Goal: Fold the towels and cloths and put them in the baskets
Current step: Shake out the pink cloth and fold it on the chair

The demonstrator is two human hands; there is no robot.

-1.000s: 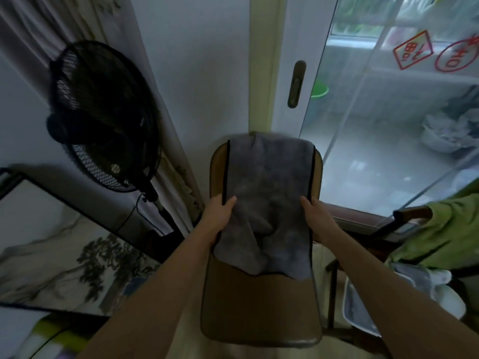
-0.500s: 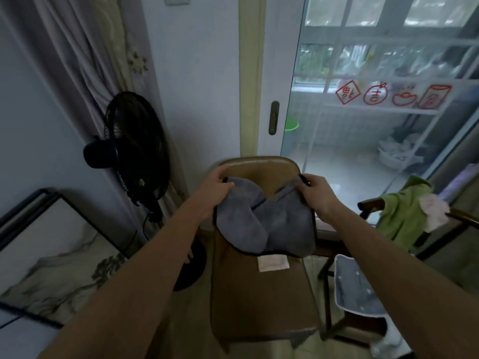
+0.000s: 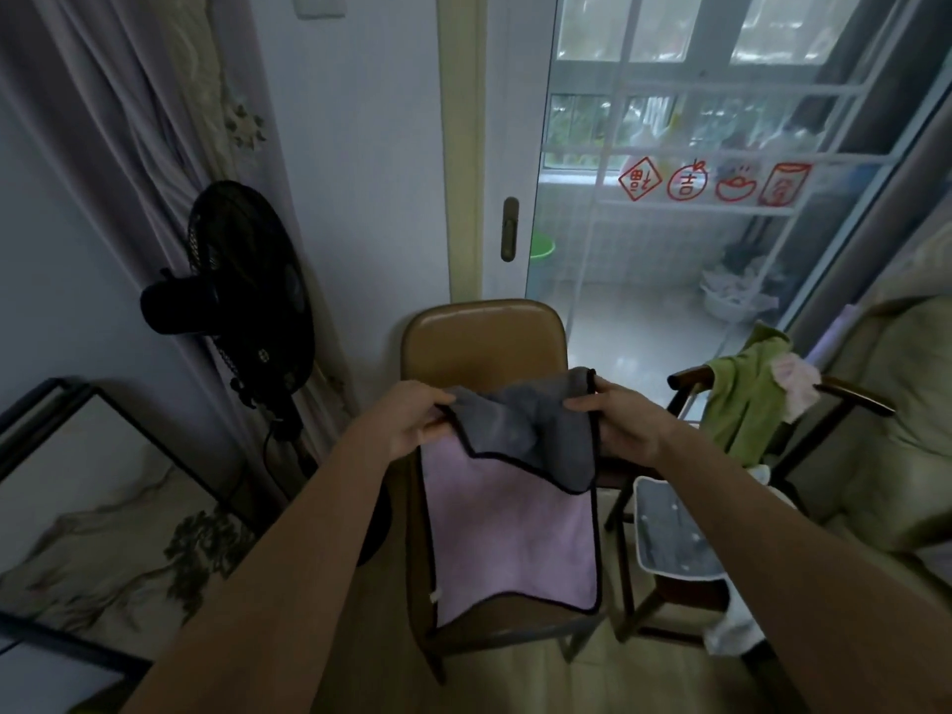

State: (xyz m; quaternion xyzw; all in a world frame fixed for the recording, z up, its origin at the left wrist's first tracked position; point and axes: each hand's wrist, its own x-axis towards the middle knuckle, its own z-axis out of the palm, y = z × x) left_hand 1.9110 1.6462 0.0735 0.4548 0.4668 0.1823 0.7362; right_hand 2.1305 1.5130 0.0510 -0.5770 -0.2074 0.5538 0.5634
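A towel [image 3: 515, 533], grey on one side and pink on the other with a black hem, lies over the seat of a brown chair [image 3: 484, 337]. Its far end is folded back toward me, so a grey flap [image 3: 525, 430] overlaps the pink face. My left hand [image 3: 412, 422] pinches the flap's left corner. My right hand [image 3: 618, 420] pinches its right corner by the black hem. Both hands hold the fold a little above the seat. No basket is in view.
A black standing fan [image 3: 247, 286] is to the left beside a curtain. A framed picture [image 3: 103, 507] leans low on the left. On the right a wooden chair carries a green cloth [image 3: 742, 399], a pink cloth [image 3: 796, 381] and a grey cushion [image 3: 675, 538]. A glass door is behind.
The towel hung grey side out over the chair back. My hands lifted its top end off the back and drew it toward me, and the pink side now lies spread on the seat.
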